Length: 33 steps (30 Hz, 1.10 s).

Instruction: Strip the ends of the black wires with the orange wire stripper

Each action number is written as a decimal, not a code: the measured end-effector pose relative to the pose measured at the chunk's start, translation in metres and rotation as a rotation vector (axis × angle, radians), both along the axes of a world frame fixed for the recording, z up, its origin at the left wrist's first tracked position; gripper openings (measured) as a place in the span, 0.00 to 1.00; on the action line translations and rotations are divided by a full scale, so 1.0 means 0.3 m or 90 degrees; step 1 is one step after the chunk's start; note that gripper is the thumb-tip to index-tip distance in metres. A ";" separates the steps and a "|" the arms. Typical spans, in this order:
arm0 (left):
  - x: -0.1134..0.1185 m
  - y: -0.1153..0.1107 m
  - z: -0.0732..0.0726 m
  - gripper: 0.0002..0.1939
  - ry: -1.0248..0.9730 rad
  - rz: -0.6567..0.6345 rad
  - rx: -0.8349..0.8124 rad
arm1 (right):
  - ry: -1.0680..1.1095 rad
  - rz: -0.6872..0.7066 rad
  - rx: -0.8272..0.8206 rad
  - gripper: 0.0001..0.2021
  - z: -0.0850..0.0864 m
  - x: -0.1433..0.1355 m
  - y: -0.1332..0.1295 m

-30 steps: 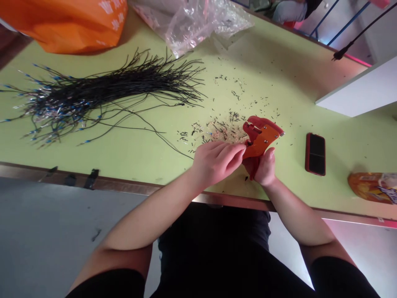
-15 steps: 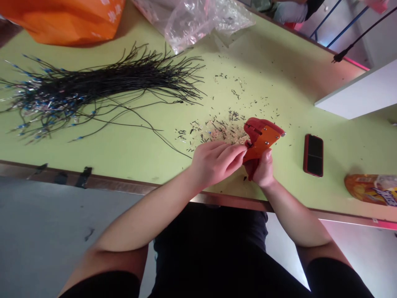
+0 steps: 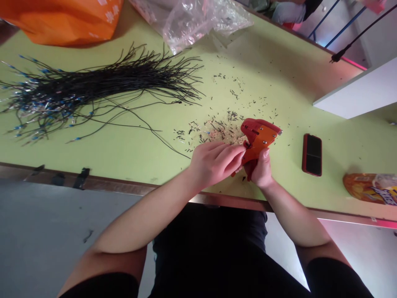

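My right hand (image 3: 263,170) is wrapped round the grip of a red and orange wire stripper (image 3: 260,138), its head tilted up and away from me. Fingers of my left hand (image 3: 214,163) are pinched together at the stripper's jaw side. A black wire (image 3: 173,148) runs from the bundle to my left hand; its end between the fingertips and the jaws is mostly hidden. Under and beyond the tool lie many short black insulation scraps (image 3: 220,128) and copper-coloured bits.
A big bundle of black wires (image 3: 114,80) with blue-tipped ends lies left on the green table (image 3: 291,82). Behind it are an orange bag (image 3: 71,25) and clear plastic bags (image 3: 192,25). To the right are a phone (image 3: 312,154), a bottle (image 3: 369,187) and a white panel (image 3: 356,93).
An orange handle tip of the stripper now shows below my left fingers, where it was hidden before. The tool has tilted slightly; both hands keep their hold.
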<state>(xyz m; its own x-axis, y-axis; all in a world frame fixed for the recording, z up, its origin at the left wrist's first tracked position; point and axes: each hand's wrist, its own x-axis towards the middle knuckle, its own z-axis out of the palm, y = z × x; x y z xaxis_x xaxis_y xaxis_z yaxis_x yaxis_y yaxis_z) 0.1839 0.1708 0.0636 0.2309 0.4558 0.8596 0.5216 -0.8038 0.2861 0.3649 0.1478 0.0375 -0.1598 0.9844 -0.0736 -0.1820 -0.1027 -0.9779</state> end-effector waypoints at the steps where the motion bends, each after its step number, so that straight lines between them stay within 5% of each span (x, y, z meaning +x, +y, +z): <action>1: 0.000 -0.001 0.000 0.06 0.001 -0.002 -0.002 | -0.010 0.006 0.000 0.40 0.002 -0.002 -0.001; 10: -0.001 0.003 -0.012 0.04 -0.030 -0.011 -0.019 | 0.026 -0.007 0.027 0.36 0.054 -0.011 0.029; 19: -0.045 0.046 -0.017 0.08 -0.201 -0.034 -0.256 | 0.112 0.265 -0.020 0.43 0.092 0.078 0.095; 24: -0.044 0.053 -0.038 0.09 -0.208 -0.056 -0.322 | 0.082 0.320 -0.045 0.42 0.082 0.086 0.080; 33: -0.060 0.059 -0.036 0.06 -0.132 0.008 -0.235 | 0.079 0.311 -0.008 0.39 0.072 0.101 0.075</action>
